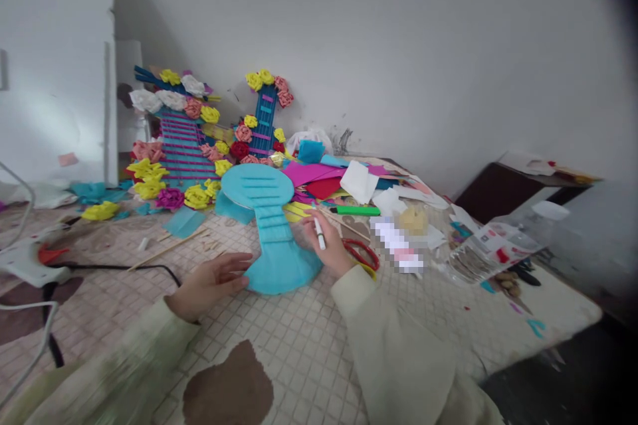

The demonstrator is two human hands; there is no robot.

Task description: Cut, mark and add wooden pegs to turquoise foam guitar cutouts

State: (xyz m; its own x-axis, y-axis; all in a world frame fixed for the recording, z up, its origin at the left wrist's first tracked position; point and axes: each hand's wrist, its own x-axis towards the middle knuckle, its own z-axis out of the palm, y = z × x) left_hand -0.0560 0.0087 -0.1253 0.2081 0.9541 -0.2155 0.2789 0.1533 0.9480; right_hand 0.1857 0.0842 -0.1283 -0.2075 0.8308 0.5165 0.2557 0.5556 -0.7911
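Observation:
A light-blue paper-covered piece [279,265] lies in front of me, with an oval top, a narrow ridged neck and a wide rounded lower end. My left hand [212,284] rests at the lower left edge of it, fingers stretched out and fingertips at the rim. Between the fingers of my right hand [329,246] is a white pen [319,234] with a dark band, held beside the neck on the right. The pen does not visibly touch the blue surface.
Two decorated stands with paper flowers [182,139] [264,121] lean by the wall. Coloured paper [314,174], a green marker [356,210] and red-handled scissors [361,252] lie right. A plastic bottle [491,249] is farther right; a glue gun [37,255] with cables is left.

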